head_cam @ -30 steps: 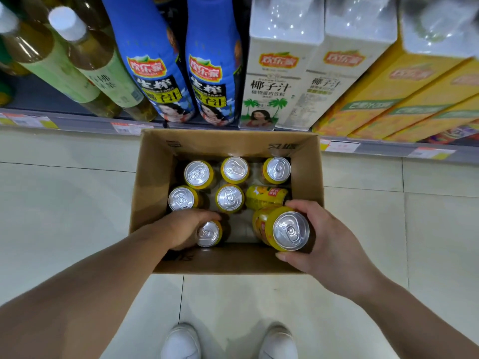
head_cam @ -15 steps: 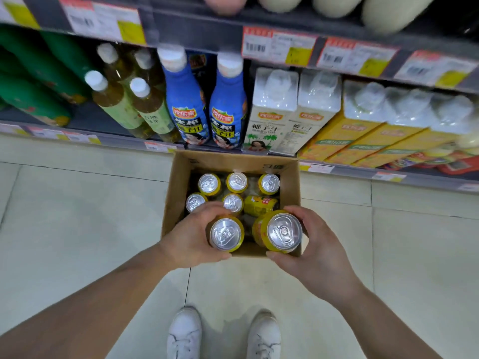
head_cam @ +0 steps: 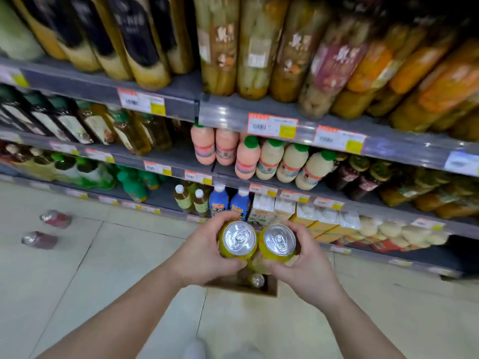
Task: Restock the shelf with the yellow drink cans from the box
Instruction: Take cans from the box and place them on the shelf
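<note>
While the cardboard box [head_cam: 269, 288] sits below, each hand — left hand [head_cam: 201, 257], right hand [head_cam: 308, 265] — grips a round, silver-topped yellow can.

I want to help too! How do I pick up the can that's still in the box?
Grab the can in the box around its round yellow sides, reaching straight down from above. It stands upright with its silver top up, and the cardboard box walls block sideways reaching.
</note>
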Motion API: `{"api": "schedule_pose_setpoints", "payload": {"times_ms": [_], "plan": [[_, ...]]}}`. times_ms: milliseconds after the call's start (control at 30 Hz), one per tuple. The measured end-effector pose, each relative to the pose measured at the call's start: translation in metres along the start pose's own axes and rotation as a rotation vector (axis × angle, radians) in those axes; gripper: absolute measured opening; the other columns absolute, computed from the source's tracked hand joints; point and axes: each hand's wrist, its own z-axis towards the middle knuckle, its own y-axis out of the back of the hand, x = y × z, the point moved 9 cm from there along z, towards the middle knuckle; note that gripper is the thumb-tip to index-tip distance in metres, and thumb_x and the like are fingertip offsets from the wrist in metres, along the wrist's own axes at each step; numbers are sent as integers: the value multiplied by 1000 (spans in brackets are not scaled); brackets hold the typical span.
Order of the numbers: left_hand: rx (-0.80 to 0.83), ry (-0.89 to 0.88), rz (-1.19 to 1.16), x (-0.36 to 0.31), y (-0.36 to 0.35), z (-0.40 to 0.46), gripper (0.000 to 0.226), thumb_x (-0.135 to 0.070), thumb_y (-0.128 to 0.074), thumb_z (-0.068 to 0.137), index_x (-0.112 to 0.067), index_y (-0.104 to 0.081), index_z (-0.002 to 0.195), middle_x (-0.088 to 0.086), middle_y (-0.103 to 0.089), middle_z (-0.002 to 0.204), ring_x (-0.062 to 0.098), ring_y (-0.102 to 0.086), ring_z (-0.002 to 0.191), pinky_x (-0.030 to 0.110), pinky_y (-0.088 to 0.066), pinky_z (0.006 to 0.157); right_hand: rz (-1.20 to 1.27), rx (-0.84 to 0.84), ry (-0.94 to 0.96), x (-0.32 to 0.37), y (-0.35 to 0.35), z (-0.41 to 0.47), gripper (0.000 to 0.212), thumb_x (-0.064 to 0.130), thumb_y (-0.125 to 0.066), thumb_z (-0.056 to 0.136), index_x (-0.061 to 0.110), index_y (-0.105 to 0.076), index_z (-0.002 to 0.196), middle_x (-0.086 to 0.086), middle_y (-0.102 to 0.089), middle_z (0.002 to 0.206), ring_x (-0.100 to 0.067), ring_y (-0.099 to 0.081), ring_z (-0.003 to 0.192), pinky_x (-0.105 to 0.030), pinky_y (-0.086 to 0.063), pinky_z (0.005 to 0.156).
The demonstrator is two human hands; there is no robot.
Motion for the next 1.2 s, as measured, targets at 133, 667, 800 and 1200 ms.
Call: {"api": "schedule_pose_setpoints", "payload": {"times_ms": [133,667,800,1200], "plan": [[-88,-66,78,-98,47,-30,71,-26,-88,55,-38,-50,114,-17,-65,106,1,-62,97,19,-49,84,-21,-28,114,100,42,-12,70,31,-83,56,38,-50,118,20,-64,108,3,-58,101,-17,-45,85],[-487,-202,20,-310,210,-174,51,-30,-85,65,-44,-56,105,-9,-70,102,3,-67,87,27,-56,78,1,-2,478,373,104,-66,52,30,-81,69,37,-55,114,19,-66,103,2,-64,90,-13,-47,69],[-557,-208,-23,-307,240,-206,50,-32,-84,65,-42,-58,106,-11,-71,99,0,-68,84,24,-55,74,19,37,520,413,82,-71,49,33,-81,69,38,-57,111,17,-67,102,1,-64,92,-21,-50,76],[-659,-226,36,-272,443,-285,50,-28,-81,72,-36,-55,115,-14,-68,101,-7,-66,79,9,-48,59,21,55,613,554,-84,-60,54,44,-79,68,36,-55,115,14,-66,106,-8,-64,94,-29,-52,74]]}}
